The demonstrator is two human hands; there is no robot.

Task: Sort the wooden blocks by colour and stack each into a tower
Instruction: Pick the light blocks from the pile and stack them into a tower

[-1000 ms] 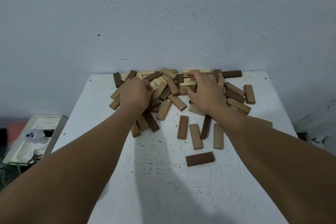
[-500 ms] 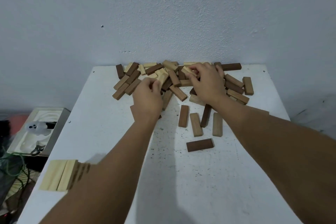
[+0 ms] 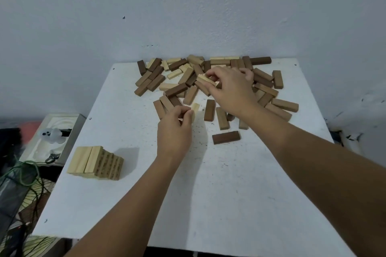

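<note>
On the white bench (image 3: 208, 194), mixed wooden blocks (image 3: 265, 89) lie heaped by the wall. The left hand (image 3: 174, 131) pinches a pale block (image 3: 195, 109); the right hand (image 3: 231, 89) pinches another pale block (image 3: 205, 79), hiding blocks beneath. A pale tower (image 3: 95, 161) stands near-left.

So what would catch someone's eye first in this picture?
The jumble of wooden blocks against the wall at the table's far edge, with both hands in it: the right hand and the left hand each pinch a pale block. Then the pale tower near the table's left edge.
</note>
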